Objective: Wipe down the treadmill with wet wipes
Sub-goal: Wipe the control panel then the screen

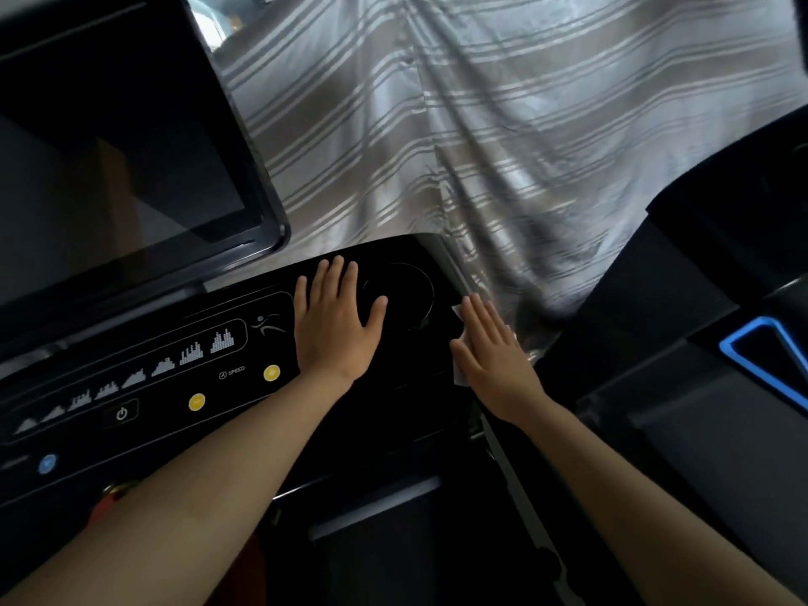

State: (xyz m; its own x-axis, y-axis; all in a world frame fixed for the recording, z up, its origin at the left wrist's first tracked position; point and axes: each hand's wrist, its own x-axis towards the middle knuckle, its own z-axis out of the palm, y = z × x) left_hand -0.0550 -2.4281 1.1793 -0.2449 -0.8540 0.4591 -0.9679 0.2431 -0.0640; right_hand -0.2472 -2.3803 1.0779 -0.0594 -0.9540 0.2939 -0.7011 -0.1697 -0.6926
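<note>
The treadmill's black console fills the lower left, with white program graphics, a power button and yellow buttons. My left hand lies flat on the console with straight fingers, just left of a round recess. At the console's right edge my right hand presses flat on a white wet wipe. Only the wipe's corners show beyond the palm and fingers.
A dark screen stands tilted at the upper left. A striped grey curtain hangs behind the console. To the right stands another black machine with a blue-edged part. A blue button sits low on the console's left.
</note>
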